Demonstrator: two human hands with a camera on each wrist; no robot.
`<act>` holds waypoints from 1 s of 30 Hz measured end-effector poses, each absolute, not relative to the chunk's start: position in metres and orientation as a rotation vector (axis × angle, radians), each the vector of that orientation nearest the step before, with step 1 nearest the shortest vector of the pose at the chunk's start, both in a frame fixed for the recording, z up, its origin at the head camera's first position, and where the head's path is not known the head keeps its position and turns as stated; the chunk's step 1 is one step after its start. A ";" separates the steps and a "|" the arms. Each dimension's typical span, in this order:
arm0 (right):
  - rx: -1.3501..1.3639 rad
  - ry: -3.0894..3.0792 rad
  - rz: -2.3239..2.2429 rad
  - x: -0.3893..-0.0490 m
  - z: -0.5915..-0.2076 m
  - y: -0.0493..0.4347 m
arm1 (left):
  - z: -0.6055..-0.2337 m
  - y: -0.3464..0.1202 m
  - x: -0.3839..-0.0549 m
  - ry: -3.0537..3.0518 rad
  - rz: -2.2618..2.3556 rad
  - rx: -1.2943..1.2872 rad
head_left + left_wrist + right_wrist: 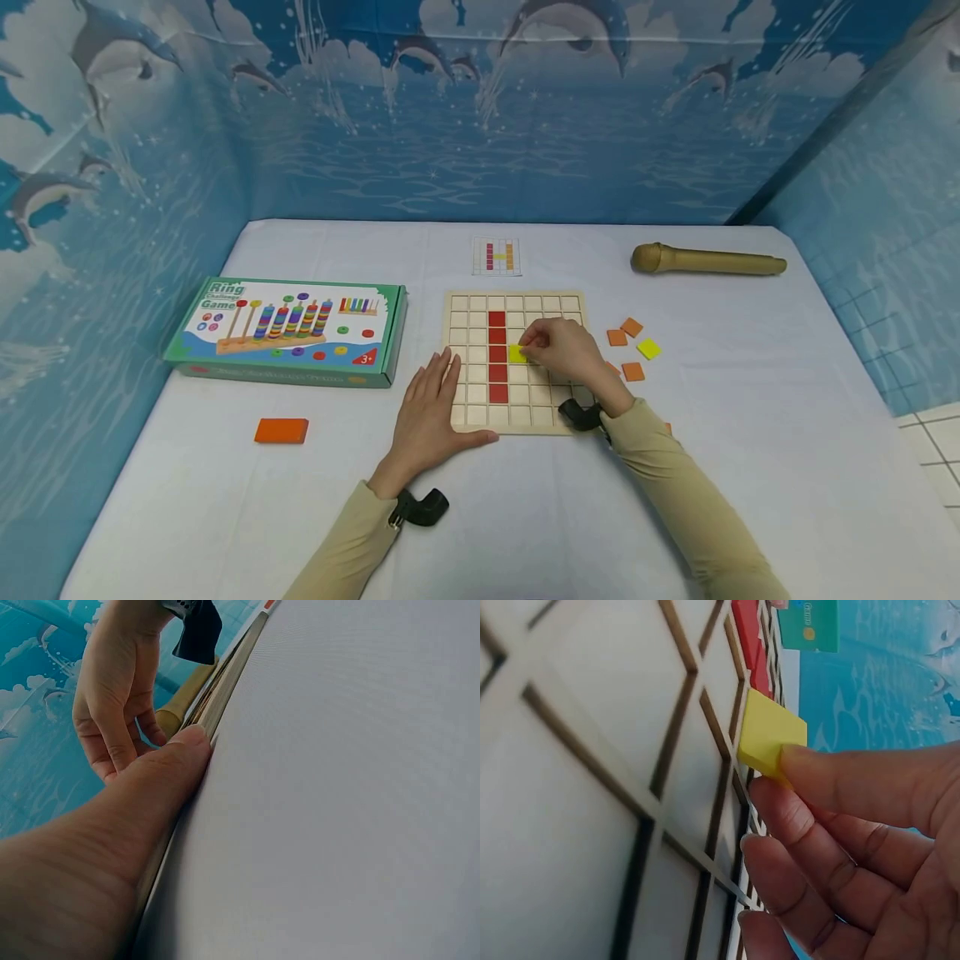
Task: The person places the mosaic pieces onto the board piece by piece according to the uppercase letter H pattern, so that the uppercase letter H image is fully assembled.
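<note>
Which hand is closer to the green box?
Left. The left hand is right of the green box, at the left edge of the board; the right hand is farther right, pinching a yellow tile.

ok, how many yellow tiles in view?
2. One yellow tile pinched in the right hand at the board, another yellow tile on the table beside the orange tiles. More could be hidden under the right sleeve.

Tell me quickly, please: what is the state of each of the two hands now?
Left hand: open, touching the edge of the grid board.
Right hand: closed, pinching a yellow tile.
</note>
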State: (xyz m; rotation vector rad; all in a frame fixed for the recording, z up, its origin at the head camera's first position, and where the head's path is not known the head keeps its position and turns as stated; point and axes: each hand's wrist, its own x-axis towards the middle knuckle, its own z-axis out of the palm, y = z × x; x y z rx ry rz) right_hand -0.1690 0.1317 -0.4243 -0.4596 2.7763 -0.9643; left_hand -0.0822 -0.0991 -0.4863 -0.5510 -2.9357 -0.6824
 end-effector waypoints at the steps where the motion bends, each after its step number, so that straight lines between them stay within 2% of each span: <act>1: -0.462 2.779 -0.955 -0.169 -0.424 0.131 | -0.486 -0.099 -0.082 -2.939 -0.680 -0.549; 30: -0.517 2.829 -0.754 -0.163 -0.422 0.132 | -0.488 -0.101 -0.082 -2.939 -0.675 -0.556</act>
